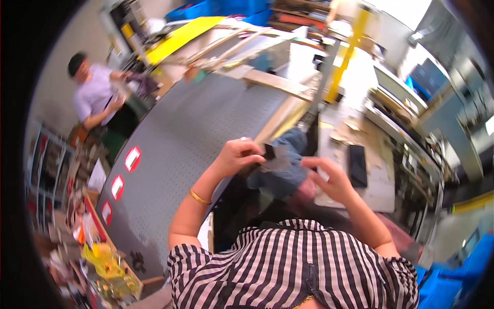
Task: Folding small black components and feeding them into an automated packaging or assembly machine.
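My left hand (237,154) is raised in front of me, fingers pinched on the edge of a small dark grey piece of material (275,160). My right hand (329,177) holds the same piece from the other side, fingers curled under it. Just behind the piece lies a bundle of blue fabric (288,154). A gold bangle (198,197) sits on my left wrist. My striped black-and-white top (293,262) fills the lower middle of the view.
A grey perforated partition (185,144) with red-and-white tags (132,158) stands to my left. A work table (378,180) with a black flat object (357,165) lies to my right. Another person (95,95) stands far left. Cluttered boxes (103,257) sit at lower left.
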### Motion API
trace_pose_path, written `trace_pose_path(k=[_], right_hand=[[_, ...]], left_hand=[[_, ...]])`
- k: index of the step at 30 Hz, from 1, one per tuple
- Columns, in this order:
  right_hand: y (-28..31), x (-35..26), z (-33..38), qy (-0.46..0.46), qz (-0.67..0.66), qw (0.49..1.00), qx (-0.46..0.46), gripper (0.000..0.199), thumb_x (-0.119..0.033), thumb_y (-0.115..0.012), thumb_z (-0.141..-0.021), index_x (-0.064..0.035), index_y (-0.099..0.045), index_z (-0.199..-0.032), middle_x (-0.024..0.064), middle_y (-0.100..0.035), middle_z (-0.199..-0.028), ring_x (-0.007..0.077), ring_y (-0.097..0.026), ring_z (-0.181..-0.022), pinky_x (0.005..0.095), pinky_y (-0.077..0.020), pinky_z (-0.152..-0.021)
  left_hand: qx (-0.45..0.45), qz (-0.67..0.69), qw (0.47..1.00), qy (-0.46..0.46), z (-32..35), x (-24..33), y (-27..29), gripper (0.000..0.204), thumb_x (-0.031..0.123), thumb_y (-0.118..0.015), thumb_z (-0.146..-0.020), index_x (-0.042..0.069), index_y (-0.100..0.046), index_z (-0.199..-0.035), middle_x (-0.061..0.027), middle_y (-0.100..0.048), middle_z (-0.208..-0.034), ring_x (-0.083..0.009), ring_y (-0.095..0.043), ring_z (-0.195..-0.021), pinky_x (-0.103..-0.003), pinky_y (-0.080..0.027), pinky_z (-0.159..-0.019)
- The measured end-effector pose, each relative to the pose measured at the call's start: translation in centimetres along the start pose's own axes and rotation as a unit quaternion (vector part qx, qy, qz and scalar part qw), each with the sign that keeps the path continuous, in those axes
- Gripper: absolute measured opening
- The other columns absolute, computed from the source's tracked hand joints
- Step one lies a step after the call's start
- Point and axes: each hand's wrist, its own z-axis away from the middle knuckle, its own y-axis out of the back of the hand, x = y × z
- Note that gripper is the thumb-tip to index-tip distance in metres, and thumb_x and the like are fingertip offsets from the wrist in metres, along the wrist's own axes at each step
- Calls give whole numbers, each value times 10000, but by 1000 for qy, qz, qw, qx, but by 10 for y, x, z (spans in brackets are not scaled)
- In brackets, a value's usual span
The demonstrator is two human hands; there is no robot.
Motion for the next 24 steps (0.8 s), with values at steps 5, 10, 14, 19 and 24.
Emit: trace_pose_path(k=[5,10,14,19,24], right_hand=[[89,5,89,53,132,978,151,354,-81,-660,-851,-51,-609,-1200,130,-654,-1107,291,-589,-1055,374,-454,-923],[146,15,187,-29,103,981,165,313,-148,-669,-865,-58,-638,-1163,124,-657,-1103,286,-592,-1062,375,-458,-929],[183,20,227,-98,-85,971,199,347,-183,-687,-859,-54,-631,-1177,127,-654,-1096,271,-590,-1075,357,-452,-933],[225,50,234,-73,40,946,312,449,-210,-725,-823,-52,-601,-1224,113,-639,-1140,257,-579,-1060,350,-450,-939],[286,89,224,-44,198,919,339,534,-246,-744,-790,-79,-569,-1266,75,-651,-1123,268,-569,-1049,375,-425,-955]], left_hand=[[-141,-34,953,-267,-104,132,-109,208,178,-788,-756,60,-693,-899,-69,-654,-838,-218,-599,-740,-328,-483,-673],[-223,32,928,-296,-149,208,-198,151,142,-780,-761,57,-705,-861,-69,-658,-847,-222,-622,-806,-326,-496,-716],[-335,106,910,-221,-180,246,-235,137,120,-778,-762,63,-705,-863,-40,-650,-895,-181,-611,-835,-326,-494,-722],[-364,19,904,-225,-231,238,-286,267,137,-827,-700,82,-693,-924,-45,-603,-1055,-199,-556,-997,-349,-471,-840],[-230,27,924,-304,-275,221,-340,366,151,-833,-674,92,-677,-1000,-61,-616,-1064,-254,-542,-1048,-376,-431,-927]])
